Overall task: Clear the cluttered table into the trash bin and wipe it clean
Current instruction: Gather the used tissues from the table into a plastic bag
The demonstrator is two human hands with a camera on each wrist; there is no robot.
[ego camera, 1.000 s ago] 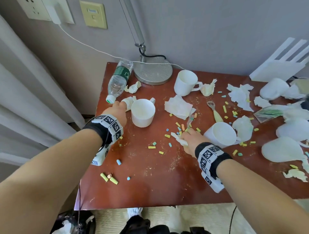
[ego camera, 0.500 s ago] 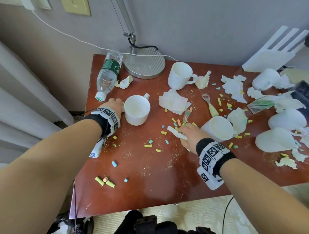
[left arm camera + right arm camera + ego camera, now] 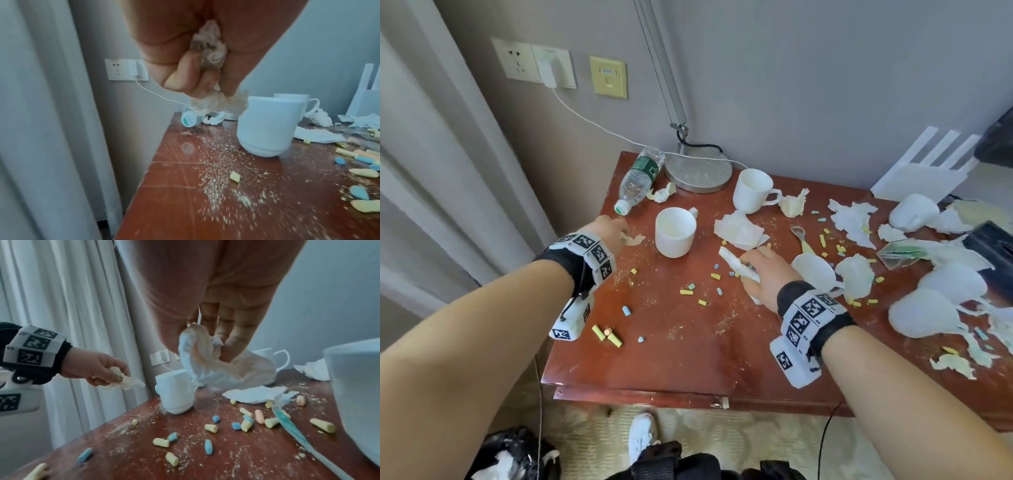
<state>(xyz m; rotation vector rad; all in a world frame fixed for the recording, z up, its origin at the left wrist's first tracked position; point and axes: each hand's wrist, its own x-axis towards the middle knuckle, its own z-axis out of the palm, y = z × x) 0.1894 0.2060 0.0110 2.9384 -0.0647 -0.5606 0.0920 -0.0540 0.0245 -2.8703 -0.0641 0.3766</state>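
Note:
On the red-brown table (image 3: 688, 356) lie crumpled tissues, coloured pellets and crumbs. My left hand (image 3: 609, 233) hovers over the table's left edge, left of a white mug (image 3: 674, 233), and pinches a crumpled tissue (image 3: 218, 102) (image 3: 127, 381). My right hand (image 3: 763, 270) is above the table's middle and grips a white tissue wad (image 3: 736, 265) (image 3: 209, 363) lifted off the surface. A plastic bottle (image 3: 640, 180) lies on its side at the back left corner. A black trash bag (image 3: 513, 455) sits on the floor at the lower left.
A lamp base (image 3: 698, 173) and a second mug (image 3: 753, 190) stand at the back. A third mug (image 3: 815, 274) is just right of my right hand. More tissues (image 3: 852, 219), a bottle opener (image 3: 803, 238) and white shells (image 3: 924, 317) cover the right side. A curtain (image 3: 431, 205) hangs left.
Both hands have risen off the table, each with its tissue. The left hand moved left, away from the mug. The head view tilted up and back.

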